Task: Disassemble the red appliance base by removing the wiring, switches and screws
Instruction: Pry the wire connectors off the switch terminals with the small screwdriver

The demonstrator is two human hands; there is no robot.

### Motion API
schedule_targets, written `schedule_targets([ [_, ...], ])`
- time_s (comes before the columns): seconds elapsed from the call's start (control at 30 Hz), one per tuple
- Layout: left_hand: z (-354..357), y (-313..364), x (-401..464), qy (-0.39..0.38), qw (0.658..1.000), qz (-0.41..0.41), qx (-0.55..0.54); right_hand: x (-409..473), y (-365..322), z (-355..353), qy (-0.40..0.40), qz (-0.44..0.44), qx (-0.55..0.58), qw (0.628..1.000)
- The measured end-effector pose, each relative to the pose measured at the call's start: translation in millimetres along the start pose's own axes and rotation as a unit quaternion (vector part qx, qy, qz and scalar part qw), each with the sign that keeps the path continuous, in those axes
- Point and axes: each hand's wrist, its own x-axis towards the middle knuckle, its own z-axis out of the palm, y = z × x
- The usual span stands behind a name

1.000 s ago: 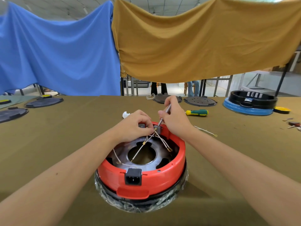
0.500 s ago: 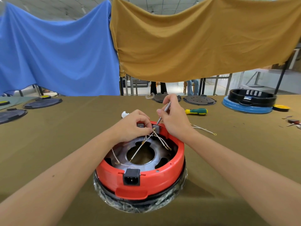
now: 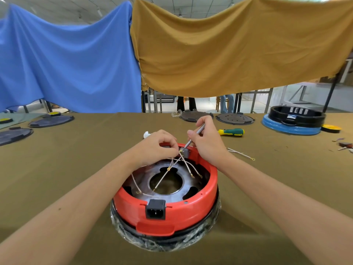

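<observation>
Barely anything shifts from the earlier frames: both hands stay at the far rim of the red base [image 3: 166,213], view only drifts a touch. Right hand [image 3: 208,144] keeps its fingers curled round a thin metal tool [image 3: 194,134], tip down at the small grey switch [image 3: 185,152] on the rim. Left hand [image 3: 156,148] keeps pinching at the switch and the wires [image 3: 172,169] fanning out of it. Judging by this, the switch is still being worked loose, not yet out

Base sits mid-table [image 3: 76,169], near edge, on a black ring wrapped in clear film. Power socket [image 3: 155,209] still in the near wall. Several wires lie slack across the metal plate [image 3: 166,180], ring ends free, so some are probably already undone

Around: green-yellow screwdriver [image 3: 231,132] beyond the right hand, loose wire pair [image 3: 240,154] just right of the base, white scrap [image 3: 146,134] behind the left hand, dark lids far left and far centre, black-and-blue base [image 3: 292,122] far right

In the way: the slack wires cross right under the tool, and both hands hide the switch fixing
</observation>
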Motion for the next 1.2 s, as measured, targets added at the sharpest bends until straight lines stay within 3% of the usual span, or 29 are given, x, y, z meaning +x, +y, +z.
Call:
schedule_targets([
  [0.23, -7, 6, -4, 0.091, 0.991, -0.012, -0.097, -2, 3, -3, 0.034, 0.065, 0.115, 0.991],
  [0.37, -14, 15, -3, 0.142, 0.977, -0.045, -0.152, -10, 3, -9, 0.048, 0.136, 0.299, 0.943],
  [0.67, -11, 48, -15, 0.188, 0.946, -0.11, -0.24, -27, -9, -47, 0.008, 0.204, 0.461, 0.864],
  [0.83, 6, 73, -23, 0.206, 0.884, -0.172, -0.382, -47, -21, -65, 0.007, 0.198, 0.42, 0.886],
  [1.2, 19, 95, -29, 0.241, 0.915, -0.132, -0.297, -64, -34, -105, 0.099, 0.072, 0.125, 0.985],
])
